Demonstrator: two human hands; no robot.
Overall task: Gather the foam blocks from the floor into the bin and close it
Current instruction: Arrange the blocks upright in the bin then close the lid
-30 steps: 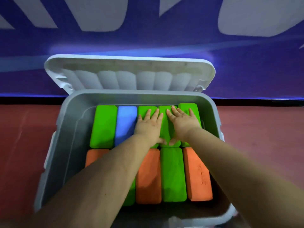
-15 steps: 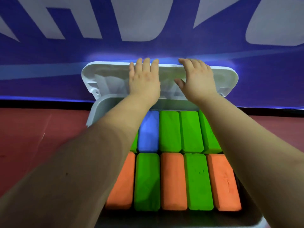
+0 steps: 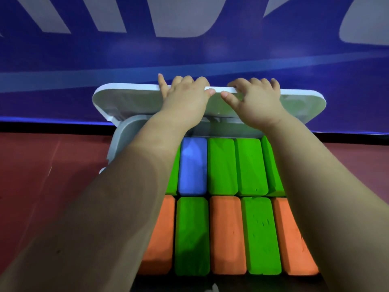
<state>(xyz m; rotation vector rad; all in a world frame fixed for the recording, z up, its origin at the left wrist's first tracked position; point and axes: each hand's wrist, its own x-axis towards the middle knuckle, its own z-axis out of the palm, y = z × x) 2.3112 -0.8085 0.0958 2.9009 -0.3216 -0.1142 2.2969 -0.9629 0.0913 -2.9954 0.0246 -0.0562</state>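
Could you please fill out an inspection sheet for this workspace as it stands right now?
Surface: red floor, bare where visible.
Job's things: grey bin open, foam blocks packed in two rows; far row holds a blue block among green ones, near row alternates orange and green, e.g. the orange block. Lid raised at the bin's far edge, not closed.
Clutter: nothing seen; no blocks on the visible floor.
Grippers: left hand and right hand both grip the lid's top edge, fingers curled over it.
Cables: nothing seen.
Surroundings: blue wall banner with pale shapes behind the bin.
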